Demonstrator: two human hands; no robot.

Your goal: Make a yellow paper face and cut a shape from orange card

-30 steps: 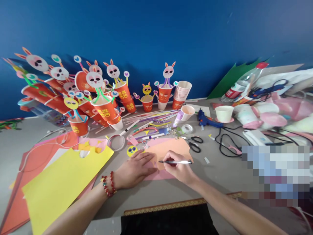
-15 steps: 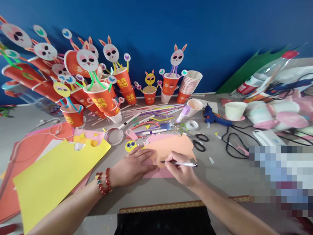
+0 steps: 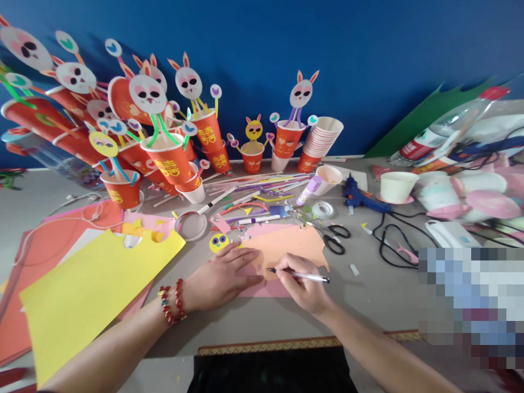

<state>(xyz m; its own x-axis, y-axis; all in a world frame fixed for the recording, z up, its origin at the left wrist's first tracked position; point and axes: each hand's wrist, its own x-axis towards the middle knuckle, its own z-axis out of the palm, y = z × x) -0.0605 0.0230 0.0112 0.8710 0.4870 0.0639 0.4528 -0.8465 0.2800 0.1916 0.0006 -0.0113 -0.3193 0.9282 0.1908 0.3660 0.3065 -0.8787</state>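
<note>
My left hand (image 3: 223, 277) lies flat with its fingers spread over the left part of an orange paper sheet (image 3: 292, 243). Beneath that sheet is a pink sheet (image 3: 266, 289). A black and silver pen (image 3: 311, 277) is pinched in my right hand (image 3: 301, 281), its tip touching the orange paper just right of my left fingertips. Above my left fingers rests a yellow paper face (image 3: 218, 242) with blue eyes, partly covered by them. Black-handled scissors (image 3: 335, 245) lie at the right edge of the sheets.
Red cups (image 3: 167, 161) with rabbit faces stand at the back left. A yellow sheet (image 3: 94, 289) covers the left side. A blue glue gun (image 3: 364, 199), black cable and white cup (image 3: 397, 187) are at the right. Straws and pens (image 3: 257, 220) lie behind the sheets.
The camera view has shifted slightly. Both hands stay nearly where they were, and the pen remains in my right hand on the paper.
</note>
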